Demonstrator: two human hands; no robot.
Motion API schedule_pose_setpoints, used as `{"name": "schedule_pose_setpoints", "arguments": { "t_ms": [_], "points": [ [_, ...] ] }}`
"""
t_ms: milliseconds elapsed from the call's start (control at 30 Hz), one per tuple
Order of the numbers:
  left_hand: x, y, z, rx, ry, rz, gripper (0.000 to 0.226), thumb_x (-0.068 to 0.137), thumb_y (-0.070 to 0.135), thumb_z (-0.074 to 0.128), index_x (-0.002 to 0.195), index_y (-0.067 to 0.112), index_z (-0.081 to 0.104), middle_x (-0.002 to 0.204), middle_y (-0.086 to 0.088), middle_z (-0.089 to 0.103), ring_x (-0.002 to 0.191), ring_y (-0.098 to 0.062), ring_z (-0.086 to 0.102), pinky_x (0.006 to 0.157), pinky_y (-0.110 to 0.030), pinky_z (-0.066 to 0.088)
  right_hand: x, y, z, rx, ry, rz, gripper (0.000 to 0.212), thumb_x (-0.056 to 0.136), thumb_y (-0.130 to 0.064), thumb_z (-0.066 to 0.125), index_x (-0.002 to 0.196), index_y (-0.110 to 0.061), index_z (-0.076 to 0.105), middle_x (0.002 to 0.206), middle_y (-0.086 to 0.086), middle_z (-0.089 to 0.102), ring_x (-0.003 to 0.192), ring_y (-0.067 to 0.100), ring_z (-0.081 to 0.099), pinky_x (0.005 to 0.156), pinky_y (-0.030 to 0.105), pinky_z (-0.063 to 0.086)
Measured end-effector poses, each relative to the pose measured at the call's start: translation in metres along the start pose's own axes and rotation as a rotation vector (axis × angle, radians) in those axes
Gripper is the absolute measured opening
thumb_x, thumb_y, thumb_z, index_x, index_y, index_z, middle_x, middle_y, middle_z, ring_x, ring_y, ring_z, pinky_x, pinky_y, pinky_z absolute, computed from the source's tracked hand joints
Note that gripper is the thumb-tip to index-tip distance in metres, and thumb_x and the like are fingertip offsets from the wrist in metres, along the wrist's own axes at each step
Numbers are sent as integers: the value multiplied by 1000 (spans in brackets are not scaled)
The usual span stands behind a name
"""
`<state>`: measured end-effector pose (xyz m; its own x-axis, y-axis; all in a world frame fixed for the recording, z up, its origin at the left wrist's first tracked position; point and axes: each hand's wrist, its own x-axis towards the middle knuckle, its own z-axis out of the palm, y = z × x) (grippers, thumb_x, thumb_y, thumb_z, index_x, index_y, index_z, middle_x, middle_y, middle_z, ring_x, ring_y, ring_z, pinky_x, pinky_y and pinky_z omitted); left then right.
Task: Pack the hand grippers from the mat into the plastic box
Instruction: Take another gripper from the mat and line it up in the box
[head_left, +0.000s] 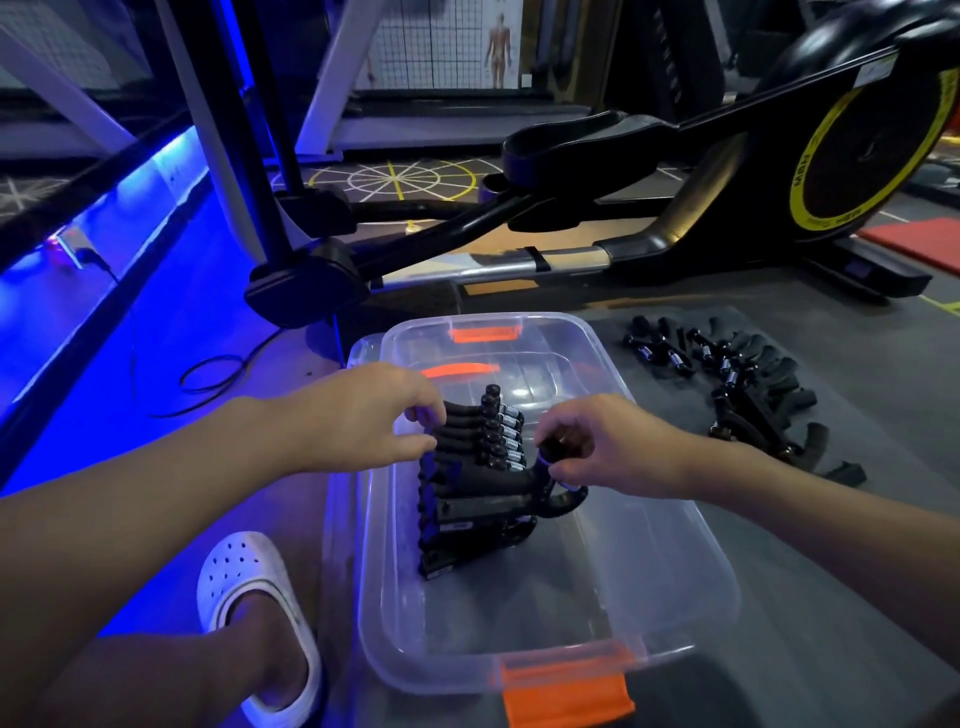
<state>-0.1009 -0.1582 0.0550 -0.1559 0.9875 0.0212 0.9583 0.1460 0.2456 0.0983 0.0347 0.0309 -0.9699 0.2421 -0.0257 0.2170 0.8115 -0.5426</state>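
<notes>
Both hands (363, 415) (597, 441) pinch stacked grippers (478, 483) inside the plastic box (675, 597) — loose grippers (743, 384) on the mat (857, 519) beside it.

Black hand grippers (470, 488) stacked inside clear plastic box (675, 587); more grippers (748, 384) on mat (857, 364)

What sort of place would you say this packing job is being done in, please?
Most likely a gym: an elliptical trainer stands behind the plastic box, an anatomy poster hangs on the far wall, and hand grippers lie nearby.
</notes>
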Motion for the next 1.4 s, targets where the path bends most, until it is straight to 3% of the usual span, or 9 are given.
{"name": "schedule_pose_setpoints", "arguments": {
  "t_ms": [133,267,400,533,633,733,867,1400],
  "points": [
    [-3,-5,3,37,-33,-5,29,87,41,65,113,30,64,103,24,52,99,2,50,92,-26,45,0,1,16,6,-94,-1,21,77,-7,71,86,-25,66,73,-5,67,67,9,66,65,24,55],
    [-7,-9,4,38,-62,-27,33,86,44,65,117,33,61,111,24,51,107,3,47,97,-24,41,4,9,40,-60,-133,10,21,78,-10,71,96,-20,69,81,-9,63,71,5,58,64,10,45],
    [-14,-10,5,57,-107,-32,42,84,54,64,121,35,57,121,20,51,118,-2,45,100,-25,38,11,15,60,-91,-174,22,24,78,-10,69,101,-17,69,86,-8,61,79,6,55,67,8,41],
    [-20,-14,7,79,-182,-48,61,76,68,61,128,35,52,134,14,43,127,-7,39,105,-26,36,17,23,78,-91,-195,56,26,77,-12,70,101,-19,68,91,-4,62,84,10,57,72,18,45],
    [-25,-18,7,51,-244,-95,69,74,68,65,134,40,45,150,13,23,138,-5,21,105,-18,25,20,30,88,-103,-205,58,25,75,-12,70,98,-19,66,98,1,65,89,14,58,79,28,50],
    [-26,-23,4,7,-279,-120,75,71,68,68,136,43,40,155,16,12,141,-4,13,102,-16,20,20,35,93,-118,-180,20,23,75,-11,70,97,-16,65,102,1,62,93,15,56,83,27,46],
    [-23,-26,4,15,-296,-115,79,68,70,68,137,43,39,155,16,12,140,-2,10,103,-16,18,21,40,98,-140,-177,-26,24,77,-10,68,100,-11,62,107,5,57,98,18,51,86,25,40],
    [-28,-24,6,-27,-284,-122,78,69,70,66,137,42,40,158,16,7,141,3,4,104,-17,15,25,48,110,-247,-156,-64,22,76,-23,62,95,-22,52,100,-2,53,92,24,57,79,40,48]
  ]
}}
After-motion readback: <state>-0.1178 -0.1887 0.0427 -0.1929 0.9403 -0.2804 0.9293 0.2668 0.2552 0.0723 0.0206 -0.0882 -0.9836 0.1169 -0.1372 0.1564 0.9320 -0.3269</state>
